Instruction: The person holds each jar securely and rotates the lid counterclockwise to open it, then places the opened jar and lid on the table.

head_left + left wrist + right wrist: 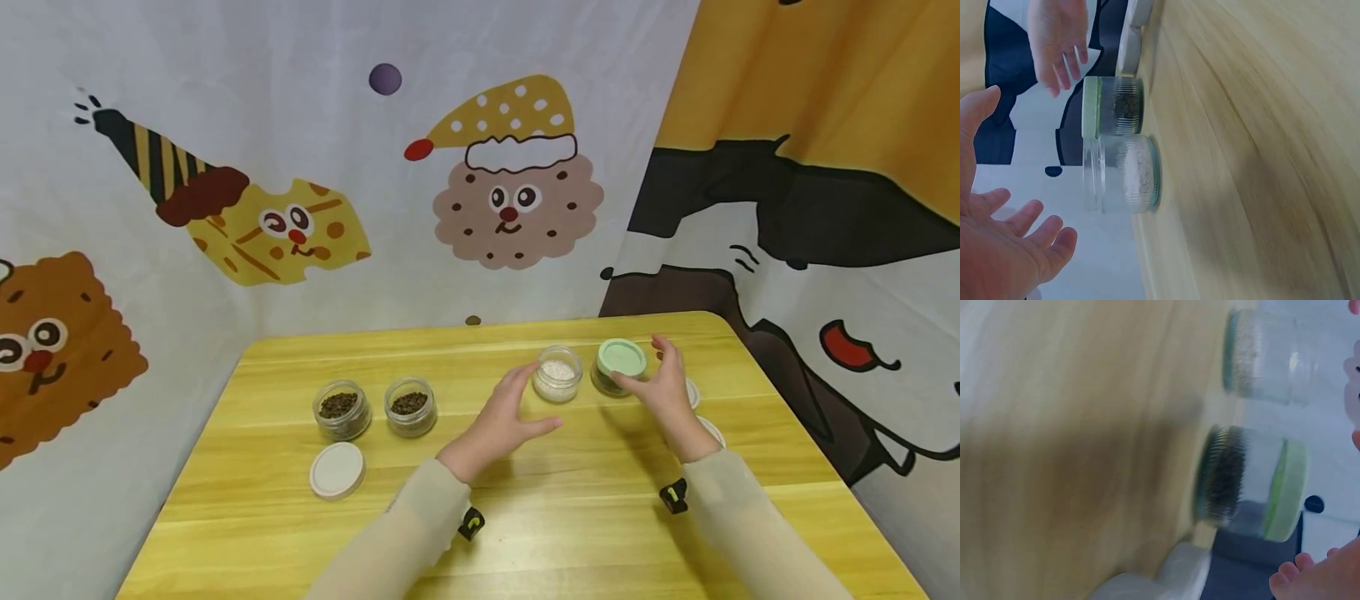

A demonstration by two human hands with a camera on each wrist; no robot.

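An open glass jar with white grains (557, 375) (1125, 174) (1262, 356) stands mid-table. To its right is a jar closed by a green lid (620, 365) (1110, 106) (1254, 487). My left hand (504, 417) (1004, 250) hovers open just left of the white-grain jar, fingers relaxed, holding nothing. My right hand (660, 383) (1057, 37) is open beside the green-lidded jar on its right, fingers spread near the lid; I cannot tell if they touch it.
Two open jars of dark bits (342, 409) (410, 406) stand at the left on the yellow wooden table (525, 533), a white lid (337, 470) in front of them. More white lids (708, 429) (1172, 575) lie behind my right hand. Cartoon cloth walls close in the back and sides.
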